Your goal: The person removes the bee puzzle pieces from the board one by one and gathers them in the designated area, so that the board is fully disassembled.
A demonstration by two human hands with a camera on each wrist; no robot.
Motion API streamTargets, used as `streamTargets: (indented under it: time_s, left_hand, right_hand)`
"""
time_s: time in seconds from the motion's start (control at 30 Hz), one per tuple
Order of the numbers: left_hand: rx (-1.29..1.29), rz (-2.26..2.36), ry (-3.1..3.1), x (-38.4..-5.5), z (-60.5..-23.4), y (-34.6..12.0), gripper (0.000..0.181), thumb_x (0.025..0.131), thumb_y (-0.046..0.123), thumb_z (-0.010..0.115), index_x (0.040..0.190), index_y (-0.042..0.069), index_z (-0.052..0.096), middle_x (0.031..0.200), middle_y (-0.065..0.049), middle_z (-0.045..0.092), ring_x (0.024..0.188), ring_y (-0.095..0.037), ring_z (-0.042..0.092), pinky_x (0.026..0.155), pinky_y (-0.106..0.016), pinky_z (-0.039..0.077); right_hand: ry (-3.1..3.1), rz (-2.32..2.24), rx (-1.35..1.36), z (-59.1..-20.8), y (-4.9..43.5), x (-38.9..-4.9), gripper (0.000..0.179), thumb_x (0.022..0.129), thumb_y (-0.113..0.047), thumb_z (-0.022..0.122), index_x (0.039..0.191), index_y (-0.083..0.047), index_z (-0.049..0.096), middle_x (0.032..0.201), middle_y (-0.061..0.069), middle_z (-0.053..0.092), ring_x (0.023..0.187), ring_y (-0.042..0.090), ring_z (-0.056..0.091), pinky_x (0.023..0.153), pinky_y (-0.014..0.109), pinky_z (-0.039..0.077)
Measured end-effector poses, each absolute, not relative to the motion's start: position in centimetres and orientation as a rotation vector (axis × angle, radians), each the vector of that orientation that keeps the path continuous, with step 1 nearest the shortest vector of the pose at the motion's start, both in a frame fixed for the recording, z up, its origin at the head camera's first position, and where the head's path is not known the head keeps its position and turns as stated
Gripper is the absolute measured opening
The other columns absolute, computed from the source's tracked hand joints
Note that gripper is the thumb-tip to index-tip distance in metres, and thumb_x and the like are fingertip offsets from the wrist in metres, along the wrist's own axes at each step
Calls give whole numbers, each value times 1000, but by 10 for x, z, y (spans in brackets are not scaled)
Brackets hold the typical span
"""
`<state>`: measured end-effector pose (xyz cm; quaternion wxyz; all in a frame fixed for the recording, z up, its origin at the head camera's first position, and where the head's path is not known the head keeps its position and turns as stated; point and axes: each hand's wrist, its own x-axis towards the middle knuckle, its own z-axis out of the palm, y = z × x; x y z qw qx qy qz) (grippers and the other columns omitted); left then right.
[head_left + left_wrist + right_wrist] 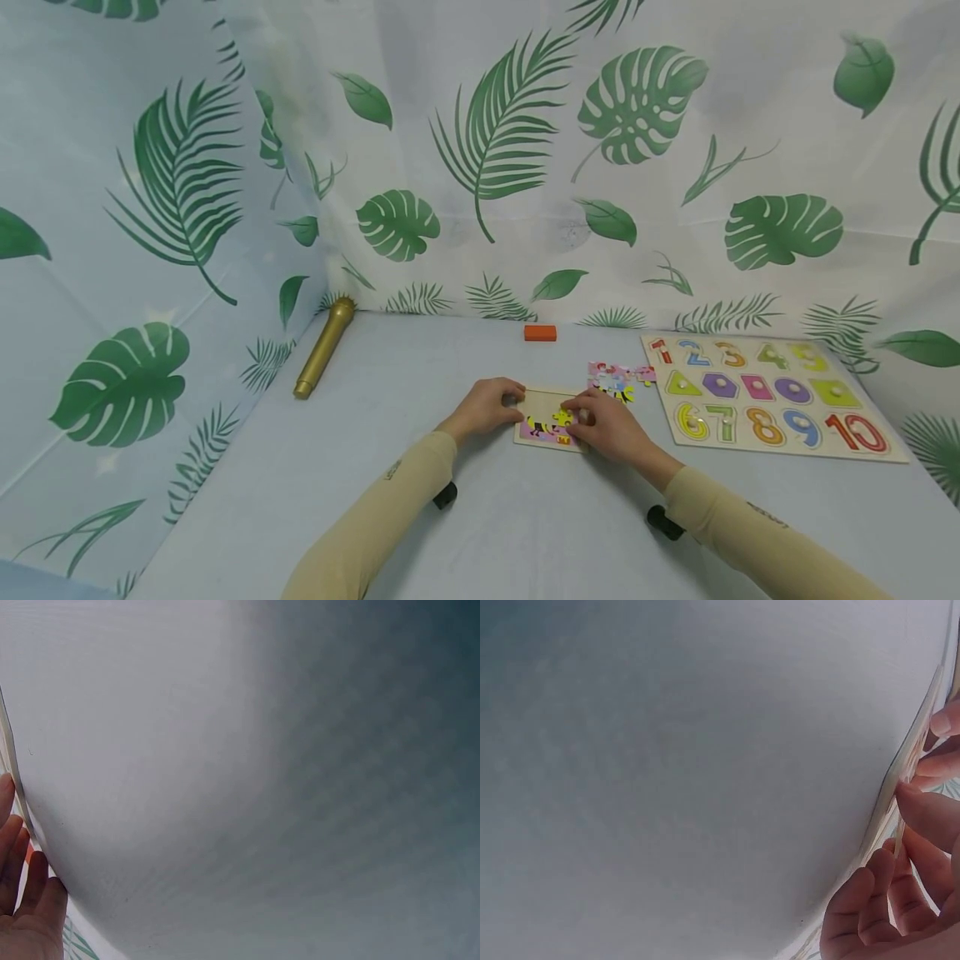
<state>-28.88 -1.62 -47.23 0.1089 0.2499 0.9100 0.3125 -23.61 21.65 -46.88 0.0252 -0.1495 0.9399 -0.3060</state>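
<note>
A small wooden jigsaw tray lies on the table between both hands. Joined yellow, black and pink pieces fill its lower part, while bare wood shows at the upper left. At the tray's left edge my left hand holds the corner between thumb and fingers. My right hand is over the tray's right side, pinching a thin jigsaw piece between thumb and fingers; most of that piece is hidden. Just beyond the right hand lie loose colourful jigsaw pieces.
To the right, a large wooden number-and-shape board overlaps the area beside the loose pieces. An orange block sits near the back cloth. A gold microphone lies at the back left.
</note>
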Motion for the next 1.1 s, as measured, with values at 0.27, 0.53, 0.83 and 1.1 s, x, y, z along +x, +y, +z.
streamTargets:
  time_s: [0.27,0.53,0.83,1.1]
  left_hand:
    - [735,917,2681,-291,-474,-16,34,87,17,76,118,6,69,131,-1,62,128,-18,51,110,-32,38]
    - [724,938,2678,-290,-474,-16,33,86,16,76,117,6,69,131,-2,62,128,-18,51,110,-32,38]
    - [745,924,2697,-290,-475,-15,33,86,16,76,116,5,69,130,-2,62,128,-19,52,109,-32,39]
    - [809,955,2692,-289,-475,-18,32,85,15,77,114,3,70,128,-3,64,125,-19,54,107,-31,41]
  right_hand:
    - [2894,-926,-433,-468,216,-235,35,87,-15,74,120,-3,68,95,3,57,77,16,48,61,26,41]
    - [2884,-925,-437,-468,216,-234,33,88,-14,73,118,-2,68,95,3,57,80,17,49,65,29,43]
    - [2920,-951,-439,-468,222,-232,34,89,-18,72,119,-4,67,97,4,58,80,17,49,64,28,43]
    - [2937,-988,-366,-466,235,-231,35,90,-15,70,122,0,64,105,10,60,86,20,53,69,30,47]
